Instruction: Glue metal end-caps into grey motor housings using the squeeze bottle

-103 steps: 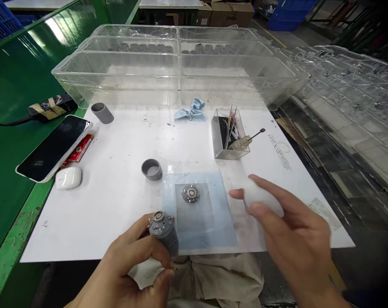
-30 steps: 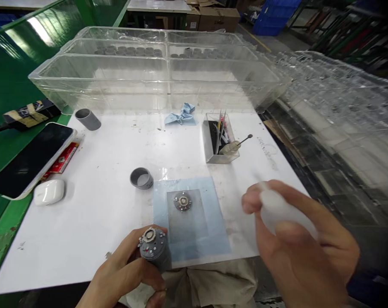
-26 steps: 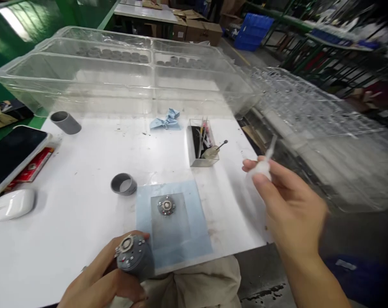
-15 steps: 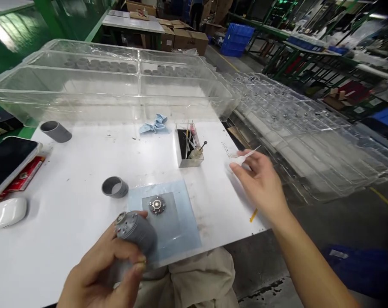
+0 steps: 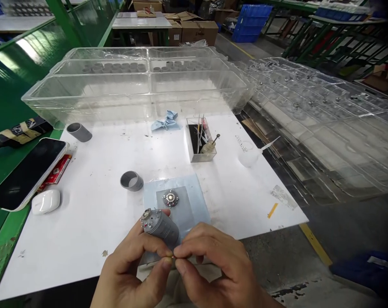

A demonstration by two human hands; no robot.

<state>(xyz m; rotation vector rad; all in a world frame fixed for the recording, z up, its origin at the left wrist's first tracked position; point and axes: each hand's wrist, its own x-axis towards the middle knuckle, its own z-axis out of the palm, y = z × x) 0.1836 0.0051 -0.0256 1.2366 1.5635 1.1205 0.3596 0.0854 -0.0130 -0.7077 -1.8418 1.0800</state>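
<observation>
My left hand is wrapped round a grey cylinder with small pins and a metal stud on its end. Its thumb and forefinger also pinch something tiny. Against those fingertips, my right hand has its own thumb and forefinger pressed together; whatever lies between them is too small to name. Just beyond, a round dark part with a light centre rests on a clear square sheet over a blue cloth. A translucent bottle with a thin white spout lies to the right.
A clear box holds tweezers and a small jar. Grey tubes and a crumpled blue wipe are on the white table. Left are a phone and a white case. Clear trays stand behind.
My right hand has left the white-spouted bottle on the table and come in to meet my left fingertips. The grey cylinder stays in my left hand. The camera view has shifted.
</observation>
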